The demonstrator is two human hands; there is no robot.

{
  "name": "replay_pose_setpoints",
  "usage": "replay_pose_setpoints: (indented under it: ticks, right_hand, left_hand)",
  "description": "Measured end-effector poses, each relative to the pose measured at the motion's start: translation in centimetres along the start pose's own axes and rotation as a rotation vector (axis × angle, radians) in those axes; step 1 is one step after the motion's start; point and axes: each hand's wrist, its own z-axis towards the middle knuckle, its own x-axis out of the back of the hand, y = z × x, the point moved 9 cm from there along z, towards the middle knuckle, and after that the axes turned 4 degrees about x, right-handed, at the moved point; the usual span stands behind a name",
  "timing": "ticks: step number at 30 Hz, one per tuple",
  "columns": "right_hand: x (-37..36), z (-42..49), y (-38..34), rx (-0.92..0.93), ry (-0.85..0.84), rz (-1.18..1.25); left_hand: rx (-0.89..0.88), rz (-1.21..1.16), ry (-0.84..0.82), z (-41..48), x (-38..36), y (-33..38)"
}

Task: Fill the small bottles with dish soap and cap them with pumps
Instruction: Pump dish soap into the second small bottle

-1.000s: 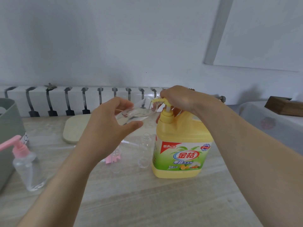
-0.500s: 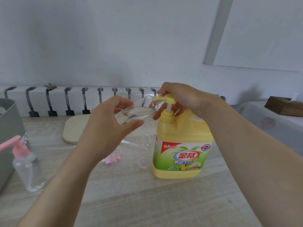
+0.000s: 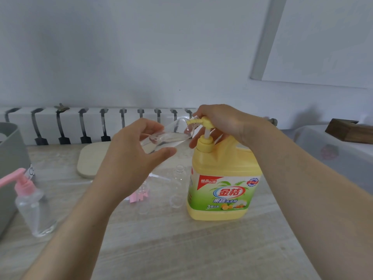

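Observation:
A big yellow dish soap jug [image 3: 223,190] stands on the table, right of centre. My right hand [image 3: 220,122] rests on its raised yellow pump head [image 3: 199,121], fingers curled over it. My left hand [image 3: 129,158] holds a small clear bottle [image 3: 167,136] tilted on its side, its mouth at the pump's nozzle; some clear liquid lies inside. An open clear bottle [image 3: 178,186] stands just left of the jug. Another small bottle [image 3: 143,199] stands by a pink pump [image 3: 139,196] lying on the table. A bottle capped with a pink pump [image 3: 33,205] stands at the left.
A grey bin [image 3: 10,158] stands at the left edge. A pale board [image 3: 90,160] lies behind my left hand. A white radiator [image 3: 80,124] runs along the wall. At the right are a translucent box [image 3: 333,156] and a dark wooden box [image 3: 349,130].
The pump head has risen from its pressed-down position, and my right hand has lifted with it. My left hand keeps the tilted bottle at the nozzle.

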Motion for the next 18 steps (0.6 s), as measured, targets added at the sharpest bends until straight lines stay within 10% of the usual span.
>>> replay_pose_setpoints:
  ticks: [18]
  right_hand:
    - [0.22, -0.07, -0.1, -0.046, 0.062, -0.147]
  left_hand:
    - [0.013, 0.04, -0.032, -0.01, -0.32, -0.27]
